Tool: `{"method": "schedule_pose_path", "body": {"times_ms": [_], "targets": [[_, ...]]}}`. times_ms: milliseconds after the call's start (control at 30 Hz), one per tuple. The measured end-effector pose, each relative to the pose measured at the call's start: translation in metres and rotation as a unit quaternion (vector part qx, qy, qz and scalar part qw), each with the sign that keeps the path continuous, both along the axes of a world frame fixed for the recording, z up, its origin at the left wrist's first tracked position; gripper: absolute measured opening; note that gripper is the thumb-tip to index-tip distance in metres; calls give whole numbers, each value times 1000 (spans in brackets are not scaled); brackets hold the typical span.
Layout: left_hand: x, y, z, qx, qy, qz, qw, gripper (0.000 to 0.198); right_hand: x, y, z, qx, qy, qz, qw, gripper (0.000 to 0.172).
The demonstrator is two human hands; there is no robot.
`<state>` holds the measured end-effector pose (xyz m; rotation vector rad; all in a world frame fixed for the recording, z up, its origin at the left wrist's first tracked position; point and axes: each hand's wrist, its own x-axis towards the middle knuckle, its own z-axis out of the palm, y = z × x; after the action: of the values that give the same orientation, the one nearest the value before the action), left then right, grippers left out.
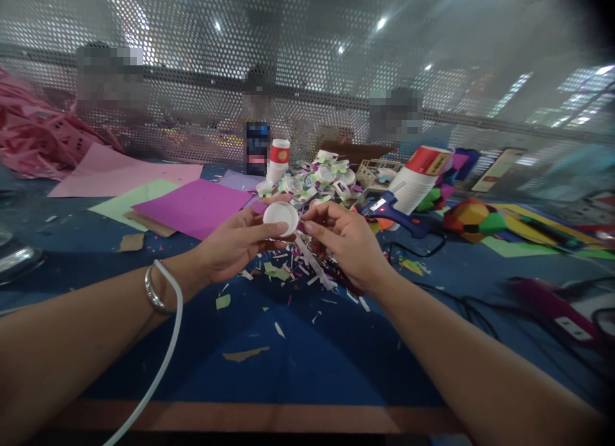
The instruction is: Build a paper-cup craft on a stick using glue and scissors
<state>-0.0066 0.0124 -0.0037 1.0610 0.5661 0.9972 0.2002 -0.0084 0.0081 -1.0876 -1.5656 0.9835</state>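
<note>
My left hand point(235, 244) grips a shallow white round piece point(278, 216), which looks like the cut-off base of a paper cup, with the thumb across its near rim. Just right of it, my right hand point(348, 241) is closed, thumb and fingertips pinched together close to the cup base. What lies between those fingertips is too small to make out. Below the hands, a pale strip point(314, 263) slants down among paper scraps point(276, 272). Behind the hands rises a pile of similar white cup bases point(324, 175) with pale green bits on them.
A blue glue gun point(394, 210) lies right of my right hand, near stacked paper cups point(410, 188). Purple paper point(196, 206) and pink paper point(125, 172) spread at left. Black cables point(461, 298) and a power strip point(552, 305) lie at right. A perforated screen point(192, 68) stands behind.
</note>
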Motion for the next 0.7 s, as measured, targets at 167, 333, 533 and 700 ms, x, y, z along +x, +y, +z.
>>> {"method": "schedule_pose_path", "body": {"times_ms": [167, 333, 533, 700], "targets": [[1, 2, 3, -7, -22, 3, 1000, 47, -1, -2, 2, -3, -9, -8, 1000, 16], [2, -2, 6, -16, -14, -5, 1000, 57, -1, -1, 1, -2, -4, -2, 1000, 15], [2, -3, 4, -14, -3, -14, 1000, 70, 0, 0, 1, 0, -4, -4, 1000, 15], [4, -8, 9, -22, 23, -33, 999, 79, 0, 1, 2, 2, -5, -2, 1000, 14]]}}
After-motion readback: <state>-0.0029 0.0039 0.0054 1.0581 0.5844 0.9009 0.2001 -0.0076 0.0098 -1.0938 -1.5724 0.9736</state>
